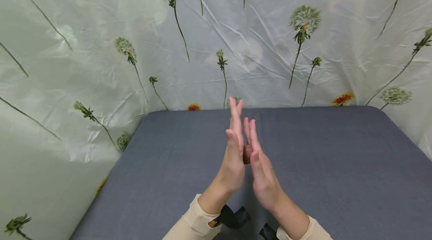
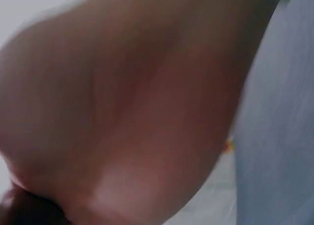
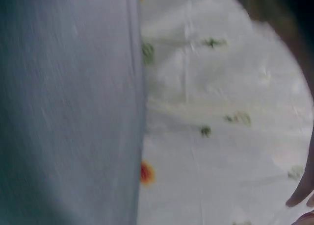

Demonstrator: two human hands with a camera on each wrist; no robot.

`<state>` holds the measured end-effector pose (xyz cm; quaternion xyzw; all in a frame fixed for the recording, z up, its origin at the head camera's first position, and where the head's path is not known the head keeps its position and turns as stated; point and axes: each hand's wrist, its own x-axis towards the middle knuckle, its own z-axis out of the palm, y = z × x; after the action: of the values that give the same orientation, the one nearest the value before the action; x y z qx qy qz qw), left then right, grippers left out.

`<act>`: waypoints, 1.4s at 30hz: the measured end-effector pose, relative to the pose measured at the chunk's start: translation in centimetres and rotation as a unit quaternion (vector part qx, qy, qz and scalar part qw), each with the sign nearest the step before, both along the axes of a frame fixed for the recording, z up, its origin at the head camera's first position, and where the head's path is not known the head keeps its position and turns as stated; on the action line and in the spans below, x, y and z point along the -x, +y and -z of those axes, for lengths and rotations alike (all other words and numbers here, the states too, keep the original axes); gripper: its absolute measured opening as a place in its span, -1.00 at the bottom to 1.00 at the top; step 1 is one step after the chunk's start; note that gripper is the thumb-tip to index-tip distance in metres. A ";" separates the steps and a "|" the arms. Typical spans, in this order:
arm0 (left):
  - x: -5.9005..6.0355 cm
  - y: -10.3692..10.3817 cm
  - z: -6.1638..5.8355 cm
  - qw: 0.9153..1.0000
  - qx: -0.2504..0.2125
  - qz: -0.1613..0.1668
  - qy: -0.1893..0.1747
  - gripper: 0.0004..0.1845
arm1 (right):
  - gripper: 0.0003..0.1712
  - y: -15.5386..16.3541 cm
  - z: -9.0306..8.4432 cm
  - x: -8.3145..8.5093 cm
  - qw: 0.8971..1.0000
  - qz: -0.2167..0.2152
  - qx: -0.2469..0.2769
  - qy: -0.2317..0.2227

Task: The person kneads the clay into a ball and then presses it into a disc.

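Here, nearest the camera, two cream sleeves come up from the bottom edge, each with a dark strap at the wrist. Just beyond them the person's left hand and right hand stand palm to palm above the grey tabletop, fingers straight and pointing up and away, with one small brown lump pressed between the palms, only a sliver of it showing in the gap. Neither hand curls round it; both are flat and extended, squeezing it from either side. The step in hand looks like rolling or pressing that lump between the palms, and the left hand sits slightly farther forward than the right, which would fit a rubbing stroke. Whatever comes next would call for even pressure and palms kept parallel so the piece does not slip out below. What the lump is made of cannot be told from so little of it. The left wrist view is filled with blurred skin and adds nothing certain; the right wrist view shows only blurred grey cloth and the sheet behind. By count: two hands, two sleeves, two straps, one lump, one tabletop. Farther off, a pale plastic sheet printed with green dandelion heads and a few red-orange flowers rises behind and to both sides of the tabletop.
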<state>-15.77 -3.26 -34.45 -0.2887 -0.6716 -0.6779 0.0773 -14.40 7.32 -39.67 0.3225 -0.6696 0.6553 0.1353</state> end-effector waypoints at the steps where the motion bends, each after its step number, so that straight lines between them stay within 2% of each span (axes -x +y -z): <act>1: 0.4 -0.4 -0.1 1.000 -0.014 -0.004 -0.011 0.02 | -0.32 -0.4 0.1 -0.4 1.000 -0.004 -0.006 0.005; 5: 1.8 -1.3 0.3 0.997 -0.046 0.001 -0.054 0.04 | -0.32 -1.4 0.0 -1.5 0.999 -0.001 -0.024 0.038; 9: 2.2 -0.8 1.2 0.994 -0.050 0.035 -0.086 0.04 | -0.31 -1.2 -0.7 -1.7 0.996 0.026 -0.025 0.077; 13: 1.8 0.5 2.4 0.991 -0.050 0.081 -0.099 0.03 | -0.29 0.0 -1.7 -1.3 0.992 0.056 -0.017 0.115; 17: 0.7 1.7 2.8 0.991 -0.019 0.100 -0.083 -0.04 | -0.27 1.5 -2.3 -0.6 0.993 0.061 -0.001 0.105; 22: -0.8 2.2 1.9 0.996 0.023 0.076 -0.042 -0.09 | -0.26 2.7 -1.8 0.7 0.998 0.034 0.034 0.037; 24: -1.2 2.1 1.4 0.998 0.035 0.056 -0.017 -0.07 | -0.26 2.8 -1.4 0.9 0.999 0.026 0.040 0.013; 28: -1.0 1.2 0.4 0.999 0.028 0.015 0.014 -0.01 | -0.30 1.6 -0.6 0.6 1.000 0.016 0.020 -0.002; 33: 0.6 -0.8 -0.3 0.999 -0.036 -0.005 -0.007 0.07 | -0.31 -0.8 0.1 -1.0 1.000 -0.007 -0.011 0.019; 36: 1.5 -1.6 -0.3 0.998 -0.056 -0.010 -0.027 0.11 | -0.31 -1.6 0.1 -1.8 0.999 -0.006 -0.021 0.047; 42: 2.3 -1.4 0.9 0.996 -0.052 0.028 -0.073 0.05 | -0.31 -1.6 -0.6 -2.1 0.996 0.017 -0.011 0.087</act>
<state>-18.06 -4.65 -35.33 -0.2527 -0.6306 -0.7334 0.0236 -12.28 5.72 -39.04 0.3685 -0.6680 0.6145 0.2007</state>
